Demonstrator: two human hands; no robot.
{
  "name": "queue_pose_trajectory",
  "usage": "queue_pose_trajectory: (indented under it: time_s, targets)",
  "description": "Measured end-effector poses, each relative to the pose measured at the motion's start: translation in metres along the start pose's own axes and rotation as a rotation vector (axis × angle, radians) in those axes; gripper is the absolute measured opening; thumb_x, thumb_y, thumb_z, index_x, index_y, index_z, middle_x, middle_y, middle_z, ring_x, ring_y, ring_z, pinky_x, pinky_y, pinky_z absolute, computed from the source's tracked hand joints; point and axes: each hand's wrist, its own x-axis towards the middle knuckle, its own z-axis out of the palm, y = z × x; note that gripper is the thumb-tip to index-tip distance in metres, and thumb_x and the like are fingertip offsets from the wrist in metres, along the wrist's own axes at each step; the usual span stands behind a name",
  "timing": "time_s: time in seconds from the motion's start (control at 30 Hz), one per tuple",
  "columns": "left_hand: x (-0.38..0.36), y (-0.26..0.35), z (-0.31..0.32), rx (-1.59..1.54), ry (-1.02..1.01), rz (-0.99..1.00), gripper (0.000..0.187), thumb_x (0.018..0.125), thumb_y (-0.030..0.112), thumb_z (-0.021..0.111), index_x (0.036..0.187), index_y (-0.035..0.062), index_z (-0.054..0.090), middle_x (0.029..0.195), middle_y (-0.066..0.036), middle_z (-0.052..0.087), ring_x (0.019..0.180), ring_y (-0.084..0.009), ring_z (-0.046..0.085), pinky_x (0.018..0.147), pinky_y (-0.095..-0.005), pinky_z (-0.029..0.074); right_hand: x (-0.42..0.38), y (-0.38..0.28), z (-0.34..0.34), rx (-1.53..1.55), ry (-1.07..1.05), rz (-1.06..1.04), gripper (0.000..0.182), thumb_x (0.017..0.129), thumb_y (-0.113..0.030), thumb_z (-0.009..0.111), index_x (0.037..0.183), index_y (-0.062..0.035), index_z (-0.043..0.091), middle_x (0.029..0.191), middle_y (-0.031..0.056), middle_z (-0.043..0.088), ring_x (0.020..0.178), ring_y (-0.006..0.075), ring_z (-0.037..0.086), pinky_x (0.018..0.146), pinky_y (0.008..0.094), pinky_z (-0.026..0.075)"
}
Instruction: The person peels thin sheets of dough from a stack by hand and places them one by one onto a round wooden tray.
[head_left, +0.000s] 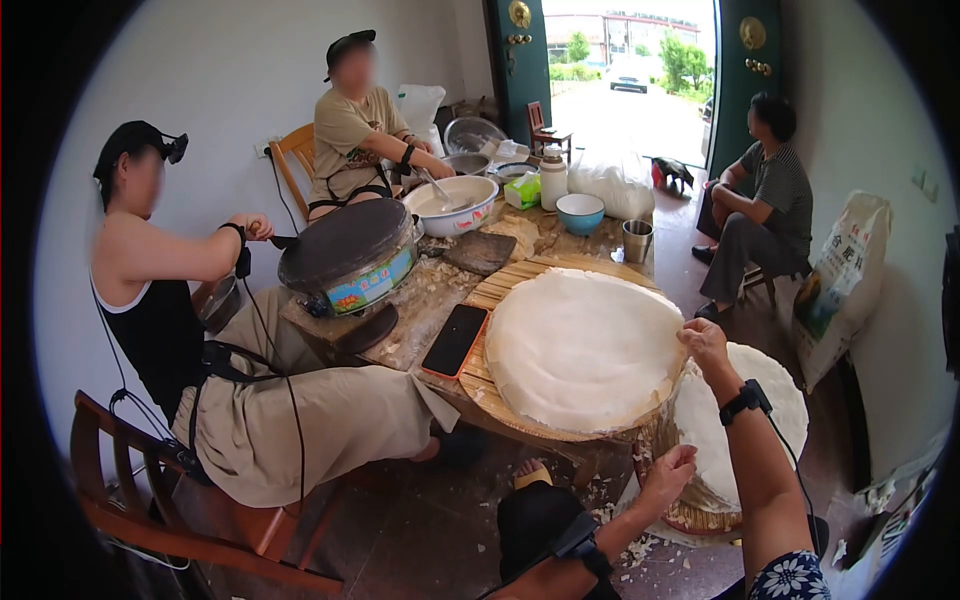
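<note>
A tall stack of thin white round wrappers (580, 345) lies on a round woven tray (483, 372) on the table. My right hand (704, 343) pinches the right edge of the top wrapper. My left hand (668, 478) hangs lower, fingers apart, beside the tray's rim, holding nothing. A second pile of white wrappers (770, 400) rests on a low basket (700, 508) under my right forearm.
A black phone (455, 340) lies left of the tray. A round griddle (345, 250), a white batter bowl (455, 205), a blue bowl (580, 212) and a metal cup (636, 240) stand beyond. Three other people sit around. A sack (845, 285) leans at right.
</note>
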Motion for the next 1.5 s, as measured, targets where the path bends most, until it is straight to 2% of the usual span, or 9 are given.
queue_pose_trajectory:
  time_s: [0.17,0.27,0.4,0.63,0.7,0.87,1.17,1.3,1.5]
  targets:
    - [0.003,-0.006,-0.001,0.029,0.024,0.0,0.029,0.089,0.007,0.054,0.117,-0.0014,0.052,0.09,0.002,0.053,0.079,-0.0065,0.049,0.071,-0.0209,0.042,-0.015,-0.039,0.002,0.091,-0.048,0.109,0.014,0.076,-0.012,0.065,0.085,-0.0018,0.063,0.073,0.0032,0.063,0.064,0.0106,0.056,0.061,0.0254,0.046]
    - [0.002,-0.005,-0.003,0.053,0.025,0.027,0.027,0.089,0.007,0.056,0.116,0.0003,0.054,0.089,0.002,0.053,0.079,-0.0067,0.05,0.071,-0.0211,0.042,-0.022,-0.045,0.005,0.356,-0.157,0.249,0.021,0.081,-0.015,0.066,0.097,-0.0042,0.058,0.078,0.0026,0.062,0.063,0.0133,0.06,0.049,0.028,0.048]
    - [0.001,-0.002,-0.006,-0.064,0.046,0.016,0.024,0.089,0.006,0.056,0.113,0.0035,0.056,0.091,0.002,0.053,0.078,-0.0075,0.051,0.071,-0.0212,0.044,-0.031,-0.053,0.013,0.443,-0.134,0.337,0.022,0.082,-0.013,0.064,0.1,-0.0038,0.058,0.082,0.0033,0.063,0.064,0.0134,0.061,0.049,0.0279,0.05]
    - [0.003,0.009,-0.012,-0.155,0.093,-0.084,0.023,0.089,0.005,0.054,0.112,0.0042,0.056,0.097,0.0,0.055,0.079,-0.0089,0.053,0.073,-0.0212,0.046,-0.036,-0.063,0.002,0.719,-0.27,0.224,0.026,0.083,-0.004,0.058,0.109,-0.0013,0.056,0.091,0.0064,0.064,0.075,0.0179,0.065,0.067,0.0338,0.056]
    - [0.002,0.014,-0.011,-0.159,0.119,-0.084,0.025,0.089,0.006,0.055,0.114,0.0043,0.055,0.098,-0.001,0.055,0.081,-0.0096,0.054,0.074,-0.0218,0.046,-0.042,-0.057,-0.003,0.776,-0.177,0.229,0.026,0.083,-0.003,0.056,0.109,-0.0006,0.056,0.093,0.0076,0.063,0.078,0.0192,0.065,0.07,0.0348,0.056]
    - [-0.003,0.021,-0.013,-0.2,0.157,-0.106,0.032,0.088,0.009,0.056,0.12,0.0058,0.052,0.105,-0.003,0.054,0.086,-0.012,0.055,0.077,-0.0243,0.047,-0.044,-0.017,-0.015,0.797,-0.134,0.267,0.026,0.083,-0.002,0.055,0.109,0.0002,0.055,0.094,0.0084,0.063,0.08,0.0198,0.065,0.072,0.0354,0.056]
    - [-0.002,0.021,-0.024,-0.233,0.239,-0.193,0.046,0.088,0.018,0.061,0.129,0.0067,0.045,0.109,-0.002,0.056,0.082,-0.0138,0.06,0.074,-0.0283,0.049,-0.038,-0.034,-0.037,0.679,-0.109,0.162,0.024,0.082,-0.001,0.054,0.105,0.0028,0.058,0.09,0.0076,0.063,0.075,0.0163,0.062,0.069,0.0301,0.053]
    - [-0.006,0.021,-0.028,-0.355,0.342,-0.148,0.02,0.091,0.02,0.055,0.101,0.0035,0.056,0.089,-0.006,0.061,0.078,-0.02,0.064,0.07,-0.0332,0.052,-0.048,-0.068,-0.064,0.648,-0.044,0.139,0.023,0.082,-0.003,0.055,0.104,0.0031,0.057,0.089,0.007,0.062,0.074,0.0158,0.061,0.069,0.0291,0.052]
    - [0.004,0.002,-0.028,-0.531,0.32,-0.119,0.022,0.095,0.023,0.045,0.098,0.0046,0.057,0.09,-0.008,0.062,0.085,-0.0237,0.063,0.079,-0.039,0.052,-0.066,-0.077,-0.164,0.476,-0.023,0.001,0.025,0.084,-0.006,0.055,0.108,0.0018,0.056,0.094,0.008,0.062,0.08,0.0151,0.062,0.073,0.0269,0.051]
